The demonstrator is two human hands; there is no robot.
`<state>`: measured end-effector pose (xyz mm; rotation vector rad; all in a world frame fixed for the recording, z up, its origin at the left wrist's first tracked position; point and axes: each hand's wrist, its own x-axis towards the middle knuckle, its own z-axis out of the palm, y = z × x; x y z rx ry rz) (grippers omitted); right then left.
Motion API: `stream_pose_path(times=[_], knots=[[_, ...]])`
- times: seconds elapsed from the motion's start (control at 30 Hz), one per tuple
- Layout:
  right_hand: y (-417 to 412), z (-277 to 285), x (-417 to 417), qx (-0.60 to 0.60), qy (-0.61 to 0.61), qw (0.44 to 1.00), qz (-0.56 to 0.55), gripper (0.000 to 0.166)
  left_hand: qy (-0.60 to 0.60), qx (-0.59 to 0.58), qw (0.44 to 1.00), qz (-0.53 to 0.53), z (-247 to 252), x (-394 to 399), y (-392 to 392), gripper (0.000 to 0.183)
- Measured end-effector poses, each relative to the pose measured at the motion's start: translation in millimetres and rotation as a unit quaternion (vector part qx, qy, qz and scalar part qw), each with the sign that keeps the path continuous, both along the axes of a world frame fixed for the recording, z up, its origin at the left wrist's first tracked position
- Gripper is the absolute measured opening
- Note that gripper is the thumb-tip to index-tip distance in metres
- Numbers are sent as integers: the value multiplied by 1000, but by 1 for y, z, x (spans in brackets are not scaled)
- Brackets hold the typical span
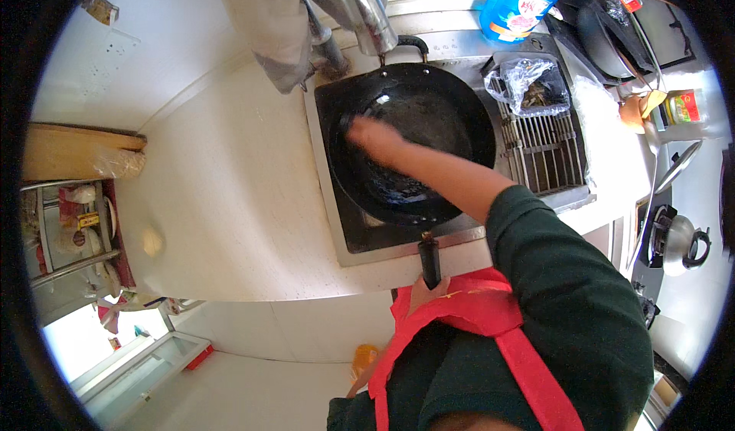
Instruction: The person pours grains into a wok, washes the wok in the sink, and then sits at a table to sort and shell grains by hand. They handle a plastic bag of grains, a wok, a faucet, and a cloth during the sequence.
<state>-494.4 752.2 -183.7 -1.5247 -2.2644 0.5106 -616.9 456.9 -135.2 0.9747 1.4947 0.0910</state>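
Note:
A large black wok (453, 104) with a loop handle at the back and a black stick handle at the front rests over the sink (343, 224). My right hand (370, 135), blurred, is inside the wok at its left wall, fingers curled; something dark seems to be at the fingertips, too unclear to name. Water glistens on the wok's bottom. A metal faucet (373, 23) hangs over the wok's back rim. Close to the wok's front handle is a bit of my left hand (424, 296), mostly hidden by the red apron, so its grip does not show.
Right of the wok, a metal drain rack (534, 155) holds a plastic-lined container (560, 89) with scraps. Behind stands a blue detergent bottle (514, 6). Pans and utensils lie far right, near a lidded pot (680, 244). At left are a wooden board (80, 152) and a wire rack (74, 267).

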Motion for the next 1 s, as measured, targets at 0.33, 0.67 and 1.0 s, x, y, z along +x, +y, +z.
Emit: stream_pose_path(times=[0.33, 0.67, 1.0], knots=[[-106, 57, 145, -133, 57, 956, -257, 16, -168, -80, 981, 52, 15, -2, 12, 25], [-213, 85, 250, 55, -39, 863, -501, 57, -217, -85, 970, -70, 36, -5, 34, 30], [-352, 107, 17, -382, 361, 826, -204, 49, -228, -135, 958, -106, 8, -15, 41, 58]])
